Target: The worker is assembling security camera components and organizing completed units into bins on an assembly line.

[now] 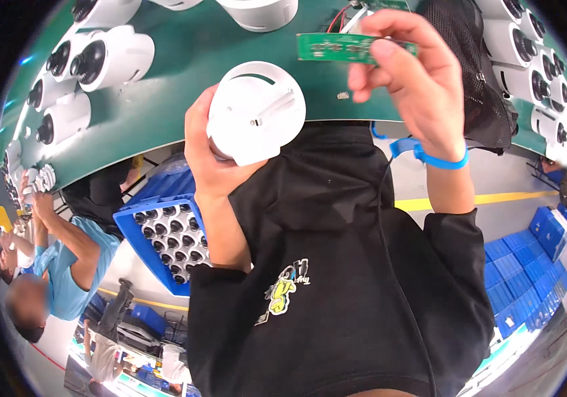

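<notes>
My left hand (204, 152) is wrapped round a white cylindrical camera housing (234, 142), tilted so its end face with a curved slot points up. It is held at the edge of the green table (177, 86), in front of my body. Farther right and higher, my right hand (425, 76) pinches a narrow green circuit board (326, 47) between thumb and fingers. The board is apart from the housing. Red and black wires (337, 20) show just behind the board; where they lead is hidden. A blue band circles my right wrist.
White cameras with black lenses (121, 56) stand at the table's left, and more (512, 43) at the right. A black mesh bag (459, 66) lies beside my right hand. A tiny pale part (343, 96) rests near the edge. A blue crate (154, 255) holds several cameras. A co-worker (75, 264) is at left.
</notes>
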The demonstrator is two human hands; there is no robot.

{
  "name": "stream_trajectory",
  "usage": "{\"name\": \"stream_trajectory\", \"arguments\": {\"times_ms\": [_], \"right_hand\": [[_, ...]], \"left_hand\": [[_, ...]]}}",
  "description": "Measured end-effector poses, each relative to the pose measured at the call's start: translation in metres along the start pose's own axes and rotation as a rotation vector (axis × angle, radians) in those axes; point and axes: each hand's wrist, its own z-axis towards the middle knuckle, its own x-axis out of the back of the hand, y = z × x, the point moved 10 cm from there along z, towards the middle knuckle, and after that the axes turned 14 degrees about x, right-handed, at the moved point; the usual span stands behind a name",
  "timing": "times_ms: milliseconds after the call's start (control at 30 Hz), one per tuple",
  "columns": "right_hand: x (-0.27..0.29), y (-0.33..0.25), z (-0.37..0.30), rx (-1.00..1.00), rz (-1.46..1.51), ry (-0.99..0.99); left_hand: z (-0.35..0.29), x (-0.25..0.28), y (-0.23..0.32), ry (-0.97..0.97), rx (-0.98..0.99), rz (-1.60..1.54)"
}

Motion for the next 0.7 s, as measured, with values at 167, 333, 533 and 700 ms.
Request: {"name": "stream_trajectory", "arguments": {"times_ms": [167,333,533,700], "right_hand": [[-0.029,0.004,0.005,0.110,0.050,-0.017],[-0.039,0.004,-0.007,0.043,0.082,-0.093],[-0.038,0.005,-0.016,0.047,0.168,0.053],[-0.036,0.013,-0.019,0.125,0.140,0.100]], "left_hand": [[0.011,0.003,0.004,0.074,-0.018,0.185],[0.011,0.003,-0.004,0.133,-0.079,0.198],[0.015,-0.008,0.013,0.135,-0.344,0.315],[0.016,-0.016,0.020,0.109,-0.342,0.422]]}}
